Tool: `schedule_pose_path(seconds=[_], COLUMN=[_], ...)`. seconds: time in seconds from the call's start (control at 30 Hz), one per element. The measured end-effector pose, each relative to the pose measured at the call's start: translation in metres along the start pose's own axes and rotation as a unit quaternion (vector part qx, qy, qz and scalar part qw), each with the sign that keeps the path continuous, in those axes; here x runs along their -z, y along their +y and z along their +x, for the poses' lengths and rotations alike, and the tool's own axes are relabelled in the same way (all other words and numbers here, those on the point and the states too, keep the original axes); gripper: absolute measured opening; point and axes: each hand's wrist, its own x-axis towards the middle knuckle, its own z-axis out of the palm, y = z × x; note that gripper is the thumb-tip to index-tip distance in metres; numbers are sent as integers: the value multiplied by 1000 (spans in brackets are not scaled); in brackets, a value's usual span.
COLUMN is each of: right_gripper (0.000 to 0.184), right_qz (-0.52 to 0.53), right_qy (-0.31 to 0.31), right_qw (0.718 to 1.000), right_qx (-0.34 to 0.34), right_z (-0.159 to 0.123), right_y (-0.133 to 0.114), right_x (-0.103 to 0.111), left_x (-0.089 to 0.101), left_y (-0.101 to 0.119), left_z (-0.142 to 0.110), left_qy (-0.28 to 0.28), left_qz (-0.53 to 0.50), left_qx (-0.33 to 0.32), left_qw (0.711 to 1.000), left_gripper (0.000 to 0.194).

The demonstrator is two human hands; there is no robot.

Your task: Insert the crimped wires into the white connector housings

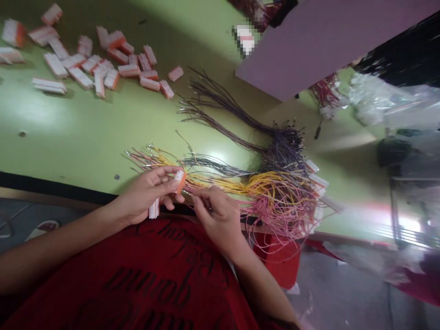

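Observation:
My left hand (pixel 146 195) is closed on a white and orange connector (pixel 179 179) at the green table's near edge, and a second white connector (pixel 154 208) sticks out below its fingers. My right hand (pixel 215 211) pinches thin pink and yellow wires (pixel 206 187) right beside that connector. The wires run right into a tangled bundle of yellow and pink wires (pixel 282 197) with white connectors at its far end.
Several white and orange connectors (pixel 103 64) lie scattered at the far left of the green table (pixel 85 128). Brown and grey wire bundles (pixel 233 123) fan across the middle. A mauve board (pixel 309 41) and clear plastic bags (pixel 385 101) sit at the right.

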Motion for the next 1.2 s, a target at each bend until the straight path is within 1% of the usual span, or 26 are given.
schedule_pose_path(seconds=[0.1, 0.23, 0.4, 0.57, 0.73, 0.83, 1.0, 1.2], right_gripper=[17, 19, 20, 20, 20, 20, 16, 16], right_qz=[6, 54, 103, 154, 177, 193, 198, 205], right_qy=[-9, -34, -87, -123, -136, -144, -118, -138], right_qw=[1000, 995, 980, 961, 951, 947, 950, 943], right_qx=[-13, -82, -145, -192, -213, -211, -211, -223], right_z=[1, 4, 10, 15, 16, 14, 10, 7], right_y=[-2, -4, -7, -7, -8, -8, -10, -9], right_x=[1, 1, 3, 4, -2, -8, -12, -13], left_x=[0, 1, 3, 6, 1, -3, -3, -1], left_y=[0, -1, -2, -4, -4, -4, -7, -10], left_z=[1, 2, 1, 0, -1, -3, -5, -5], left_qy=[6, -2, -19, -36, -33, -29, -11, -19], left_qz=[-4, -3, 17, 61, 93, 123, 122, 140], left_qx=[2, 4, 7, -4, -27, -37, -72, -69], left_qw=[1000, 1000, 1000, 997, 995, 991, 990, 988], left_gripper=[33, 35, 40, 42, 40, 37, 36, 34])
